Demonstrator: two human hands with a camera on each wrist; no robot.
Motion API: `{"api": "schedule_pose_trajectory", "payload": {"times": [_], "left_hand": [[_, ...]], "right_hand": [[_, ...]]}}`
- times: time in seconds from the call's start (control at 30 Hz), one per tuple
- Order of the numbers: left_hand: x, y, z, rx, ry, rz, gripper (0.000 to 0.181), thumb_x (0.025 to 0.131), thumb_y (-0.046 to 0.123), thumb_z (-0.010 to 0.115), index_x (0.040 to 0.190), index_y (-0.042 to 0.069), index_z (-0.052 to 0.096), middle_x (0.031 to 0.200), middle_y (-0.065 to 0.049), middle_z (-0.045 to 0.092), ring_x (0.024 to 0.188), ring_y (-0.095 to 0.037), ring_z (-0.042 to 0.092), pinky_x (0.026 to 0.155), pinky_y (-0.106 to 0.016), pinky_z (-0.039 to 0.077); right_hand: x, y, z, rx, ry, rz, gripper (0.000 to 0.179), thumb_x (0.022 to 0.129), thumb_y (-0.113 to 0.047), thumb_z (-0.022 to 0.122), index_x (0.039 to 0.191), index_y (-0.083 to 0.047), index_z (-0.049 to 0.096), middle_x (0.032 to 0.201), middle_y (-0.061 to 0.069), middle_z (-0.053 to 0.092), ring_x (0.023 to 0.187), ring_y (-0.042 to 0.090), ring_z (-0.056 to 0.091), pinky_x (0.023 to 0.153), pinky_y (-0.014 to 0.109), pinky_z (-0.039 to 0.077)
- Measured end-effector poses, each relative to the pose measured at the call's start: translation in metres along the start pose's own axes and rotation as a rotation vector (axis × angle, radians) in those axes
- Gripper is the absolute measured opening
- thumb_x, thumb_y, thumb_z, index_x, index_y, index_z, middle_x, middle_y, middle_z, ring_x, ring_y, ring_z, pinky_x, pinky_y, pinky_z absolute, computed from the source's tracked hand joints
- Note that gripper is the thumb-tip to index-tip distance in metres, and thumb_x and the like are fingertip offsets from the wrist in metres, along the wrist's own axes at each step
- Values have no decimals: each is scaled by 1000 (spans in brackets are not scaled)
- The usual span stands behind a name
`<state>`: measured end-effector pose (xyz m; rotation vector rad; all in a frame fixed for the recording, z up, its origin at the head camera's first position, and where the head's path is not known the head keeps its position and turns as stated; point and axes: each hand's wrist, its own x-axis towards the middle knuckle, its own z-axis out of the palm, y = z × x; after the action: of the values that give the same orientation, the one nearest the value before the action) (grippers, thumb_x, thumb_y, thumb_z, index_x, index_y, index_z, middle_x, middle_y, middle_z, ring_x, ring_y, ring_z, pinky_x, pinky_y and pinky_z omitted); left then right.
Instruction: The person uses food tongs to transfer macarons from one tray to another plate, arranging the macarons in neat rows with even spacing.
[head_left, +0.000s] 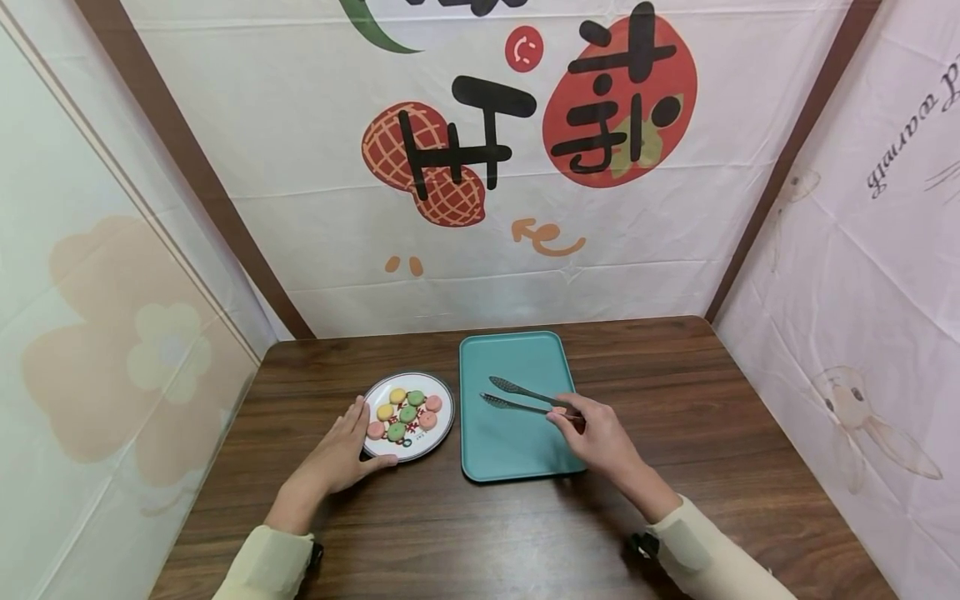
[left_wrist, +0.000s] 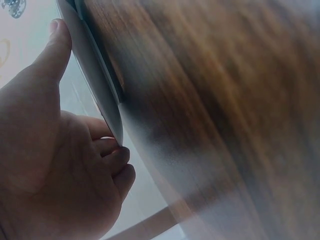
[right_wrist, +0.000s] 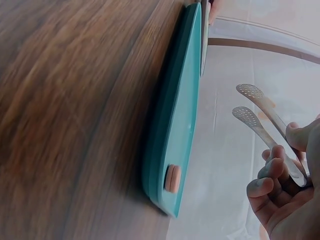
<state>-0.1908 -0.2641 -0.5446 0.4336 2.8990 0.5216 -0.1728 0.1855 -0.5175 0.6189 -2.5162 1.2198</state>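
Note:
A white plate with a dark rim [head_left: 443, 438] holds several macarons [head_left: 407, 413] in yellow, green and pink. My left hand [head_left: 339, 448] grips this plate at its left side, fingers along the outer rim and thumb at the near edge. In the left wrist view, the plate [left_wrist: 96, 70] shows edge-on, the fingers bent at its rim. My right hand [head_left: 600, 429] holds metal tongs [head_left: 517, 406] over the teal tray [head_left: 510, 454]. Their perforated tips [right_wrist: 248, 91] stand apart with nothing between them. One pinkish macaron [right_wrist: 172, 178] sits inside the tray in the right wrist view.
The plate and tray lie side by side on a brown wooden table [head_left: 480, 533]. A printed white cloth [head_left: 337, 275] hangs behind the table, and more cloth [head_left: 840, 333] hangs along both sides.

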Motion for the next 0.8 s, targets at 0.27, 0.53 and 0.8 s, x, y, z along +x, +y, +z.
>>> {"api": "schedule_pose_trajectory", "payload": {"times": [0.27,0.53,0.8], "left_hand": [[0,0,1,-3,4,-1,123,94,70,69,164,-17,16,173,-37,9,158,-56,17,130,-64,20],[0,-1,1,-5,-2,-6,124,94,73,67,164,-16,16,173,-37,8,159,-56,16,130,-64,19],[0,-1,1,0,-8,-9,124,94,73,67,164,-16,17,174,-36,8,159,-55,16,130,-64,19]], "right_hand": [[-4,6,-9,-36,26,-10,28,101,-18,78,122,1,75,71,-9,63,57,1,44,50,24,43],[-8,10,-16,-55,34,12,24,100,-18,79,120,-5,75,66,-13,51,55,2,40,48,24,40],[-13,17,-21,-68,60,-15,25,98,-13,81,119,0,75,69,-6,57,58,2,42,50,23,41]]}}
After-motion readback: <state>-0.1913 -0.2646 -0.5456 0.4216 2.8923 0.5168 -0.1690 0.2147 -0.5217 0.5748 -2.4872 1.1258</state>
